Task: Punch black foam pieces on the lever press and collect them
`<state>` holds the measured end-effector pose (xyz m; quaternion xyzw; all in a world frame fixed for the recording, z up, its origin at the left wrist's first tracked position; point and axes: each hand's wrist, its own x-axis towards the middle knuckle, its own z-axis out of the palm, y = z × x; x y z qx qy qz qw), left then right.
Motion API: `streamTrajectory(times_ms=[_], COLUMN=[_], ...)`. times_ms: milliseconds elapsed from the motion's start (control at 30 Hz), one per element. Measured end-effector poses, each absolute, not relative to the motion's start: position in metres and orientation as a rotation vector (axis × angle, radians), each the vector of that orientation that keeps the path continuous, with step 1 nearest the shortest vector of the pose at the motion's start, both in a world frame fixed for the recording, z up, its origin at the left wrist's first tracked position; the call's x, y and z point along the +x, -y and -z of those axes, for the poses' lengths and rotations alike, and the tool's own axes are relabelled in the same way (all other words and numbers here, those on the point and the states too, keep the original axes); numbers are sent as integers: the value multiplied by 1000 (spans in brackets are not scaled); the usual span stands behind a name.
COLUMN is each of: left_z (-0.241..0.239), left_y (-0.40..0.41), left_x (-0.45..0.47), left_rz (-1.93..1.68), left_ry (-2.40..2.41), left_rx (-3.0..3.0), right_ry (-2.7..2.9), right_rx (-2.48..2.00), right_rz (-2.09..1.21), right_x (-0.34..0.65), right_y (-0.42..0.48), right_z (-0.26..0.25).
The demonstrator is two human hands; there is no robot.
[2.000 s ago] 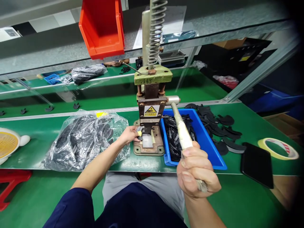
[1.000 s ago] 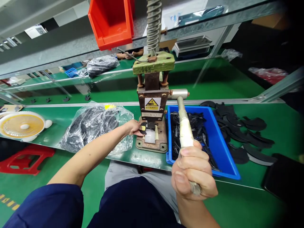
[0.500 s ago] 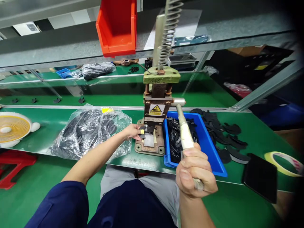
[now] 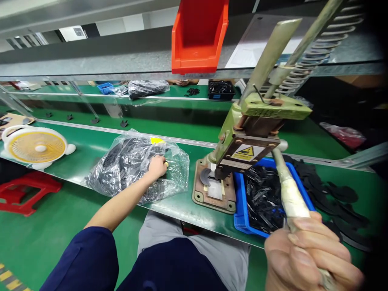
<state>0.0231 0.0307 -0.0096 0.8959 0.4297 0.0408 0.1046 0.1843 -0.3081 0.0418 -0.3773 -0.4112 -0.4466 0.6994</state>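
My right hand [image 4: 315,252] is wrapped round the pale, tape-covered lever [image 4: 292,194] of a green hand press [image 4: 273,107]. My left hand [image 4: 157,166] is over the open side of a clear plastic bag [image 4: 178,173] full of dark curved pieces [image 4: 121,161]. Something yellow shows at one of its fingertips, and the other fingers are mostly hidden. On the press base [image 4: 198,197] lies one dark crescent-shaped piece [image 4: 206,176], partly beside the lowered press head [image 4: 245,155]. Its inner end reaches towards the tool, where the contact is hidden.
A blue bin [image 4: 242,224] of thin black parts stands right of the press, with flat black pieces [image 4: 327,198] beyond it. A white and yellow fan [image 4: 36,145] lies at left. An orange-red bin [image 4: 195,60] hangs overhead; a red stool [image 4: 30,190] stands below.
My left hand has let go of the dark crescent piece at the press and moved left to the bag. My right hand stays on the lever. The view has turned left.
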Motion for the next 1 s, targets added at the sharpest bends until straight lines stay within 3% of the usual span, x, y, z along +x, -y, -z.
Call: streamTrajectory(times_ms=[233,633,1000], left_z=[11,21,-5], left_y=[-55,-23,-35], left_x=[10,30,22], left_rz=[34,-159,-95], left_ry=[-1484,-853,-1098], left_rx=[2592,2897,2853], right_ry=[920,876,895], right_rx=[-887,-928,-1036], right_rz=[995,936,833], right_x=[181,169,163], right_y=[309,306,320], right_z=[-43,-58,-48])
